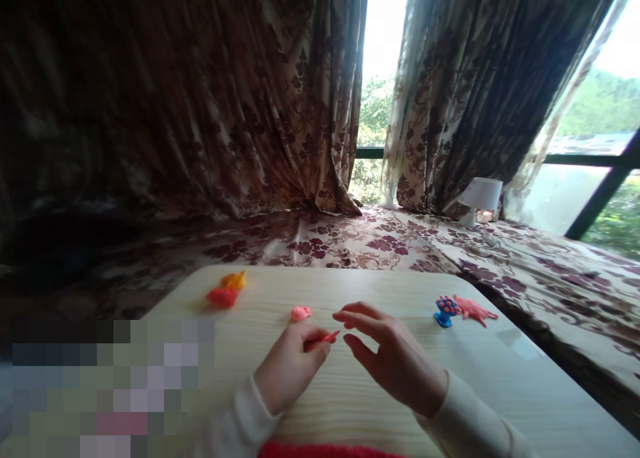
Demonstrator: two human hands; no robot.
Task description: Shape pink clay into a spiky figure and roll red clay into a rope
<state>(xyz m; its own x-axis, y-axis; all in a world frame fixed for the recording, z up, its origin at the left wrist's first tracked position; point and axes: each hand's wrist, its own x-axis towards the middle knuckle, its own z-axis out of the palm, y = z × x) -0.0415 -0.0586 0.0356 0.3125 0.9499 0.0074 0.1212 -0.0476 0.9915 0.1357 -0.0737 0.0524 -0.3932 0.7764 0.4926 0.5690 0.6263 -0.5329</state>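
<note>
Between the thumb and fingers of my left hand is a thin, pointed piece of red modelling clay. Its tip points toward my right hand, which hovers just to the right with fingers apart and holds nothing. A small pink clay lump lies on the table just beyond my left hand. Over to the right stands a small blue stemmed clay piece topped with pink dots. Touching or close behind it is a flat pink clay piece with thin arms.
The pale wooden table has rounded far corners. At its far left sit a red lump and a yellow lump. Beyond lies a floral cloth surface with a white lamp, before patterned curtains. The lower left is pixelated.
</note>
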